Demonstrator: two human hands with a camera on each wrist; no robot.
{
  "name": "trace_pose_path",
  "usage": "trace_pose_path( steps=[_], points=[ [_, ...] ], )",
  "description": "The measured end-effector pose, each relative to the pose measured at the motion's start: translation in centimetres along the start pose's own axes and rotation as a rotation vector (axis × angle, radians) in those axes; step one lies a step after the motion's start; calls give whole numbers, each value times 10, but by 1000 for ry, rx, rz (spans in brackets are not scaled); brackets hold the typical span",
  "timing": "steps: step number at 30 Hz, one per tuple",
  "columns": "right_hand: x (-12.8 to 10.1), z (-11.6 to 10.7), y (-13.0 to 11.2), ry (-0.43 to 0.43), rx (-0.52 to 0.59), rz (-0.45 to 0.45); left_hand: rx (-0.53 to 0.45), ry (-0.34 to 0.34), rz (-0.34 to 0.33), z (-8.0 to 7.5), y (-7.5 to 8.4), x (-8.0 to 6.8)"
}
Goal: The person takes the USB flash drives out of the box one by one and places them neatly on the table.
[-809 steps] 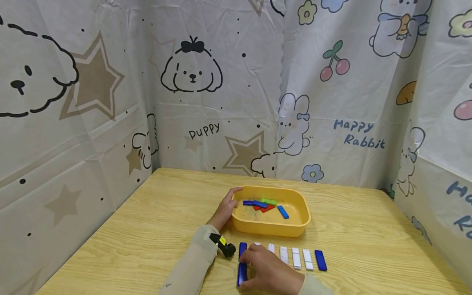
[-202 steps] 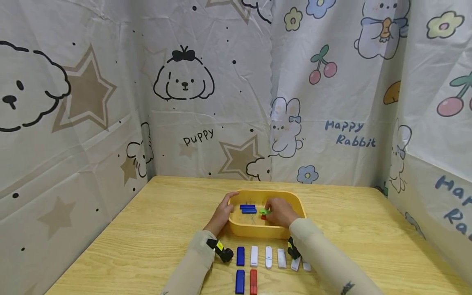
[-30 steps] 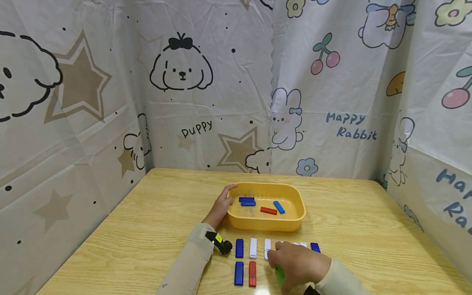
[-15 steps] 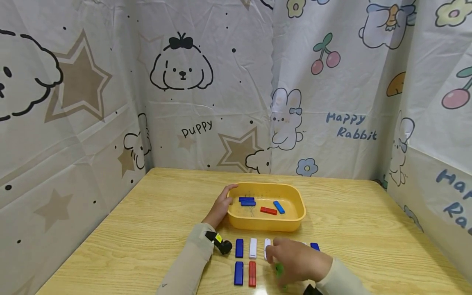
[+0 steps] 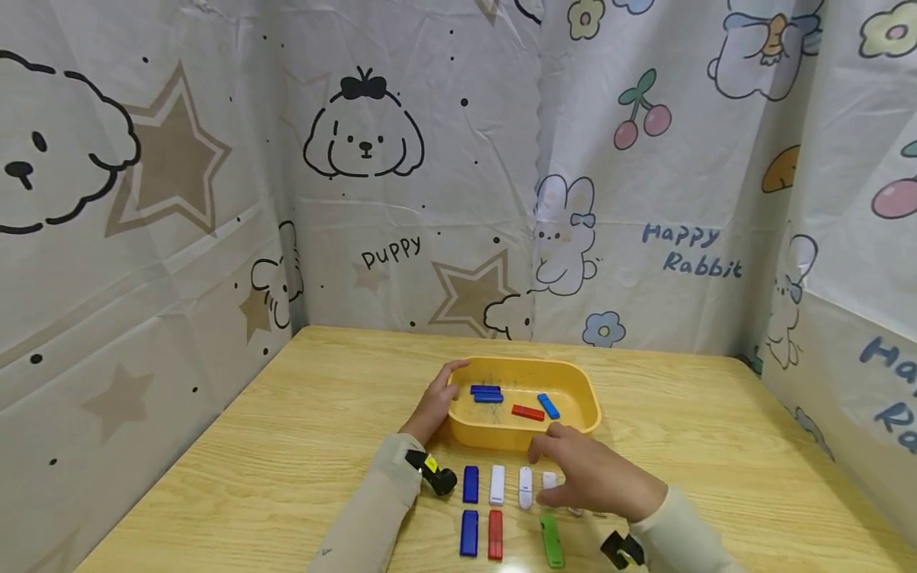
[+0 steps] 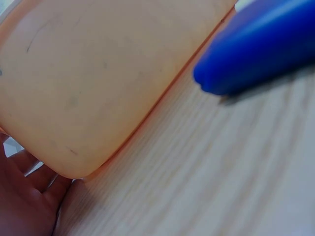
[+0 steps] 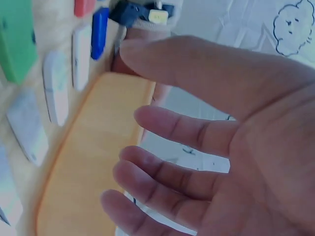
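Note:
My left hand (image 5: 434, 404) holds the left end of a yellow plastic tub (image 5: 494, 434), thumb at the rim; in the left wrist view its fingers (image 6: 42, 179) lie against the tub's outer side. My right hand (image 5: 598, 469) is open and holds nothing, above the row of white sticks and near the tub's front wall; its spread fingers (image 7: 162, 191) show in the right wrist view. Below it on the table lies a green stick (image 5: 552, 541), like a USB flash drive. Left of that are a red stick (image 5: 496, 535) and a blue stick (image 5: 469, 533).
The back row has a blue stick (image 5: 470, 485), a white stick (image 5: 497, 485), a round-ended white stick (image 5: 525, 487) and others partly hidden by my right hand. Inside the tub lie two dark blue sticks, a red stick (image 5: 528, 412) and a lighter blue stick (image 5: 548, 406).
The green stick, in the tub earlier, has been set down in the front row and let go. My right hand has since risen and moved forward toward the tub. My left hand stays put.

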State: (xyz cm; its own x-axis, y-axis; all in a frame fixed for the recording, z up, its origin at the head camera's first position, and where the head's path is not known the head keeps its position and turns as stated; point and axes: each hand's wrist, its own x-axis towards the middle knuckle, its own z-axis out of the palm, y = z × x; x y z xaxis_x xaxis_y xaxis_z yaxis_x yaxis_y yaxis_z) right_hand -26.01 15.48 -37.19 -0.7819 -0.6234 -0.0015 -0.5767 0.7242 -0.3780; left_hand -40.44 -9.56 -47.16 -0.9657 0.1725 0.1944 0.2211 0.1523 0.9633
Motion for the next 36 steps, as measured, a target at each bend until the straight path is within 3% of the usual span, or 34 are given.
trace_pose_path(
  steps=[8,15,24,36],
  points=[
    [9,-12,14,147,-42,23,-17,-19,-10,0,3,0],
    [25,-14,40,213,-29,61,0,1,6,0,2,-1],
    [53,-11,69,205,19,174,16,9,9,1,3,-3],
    [82,-1,85,162,-55,272,10,11,-1,1,4,-2]
  ],
)
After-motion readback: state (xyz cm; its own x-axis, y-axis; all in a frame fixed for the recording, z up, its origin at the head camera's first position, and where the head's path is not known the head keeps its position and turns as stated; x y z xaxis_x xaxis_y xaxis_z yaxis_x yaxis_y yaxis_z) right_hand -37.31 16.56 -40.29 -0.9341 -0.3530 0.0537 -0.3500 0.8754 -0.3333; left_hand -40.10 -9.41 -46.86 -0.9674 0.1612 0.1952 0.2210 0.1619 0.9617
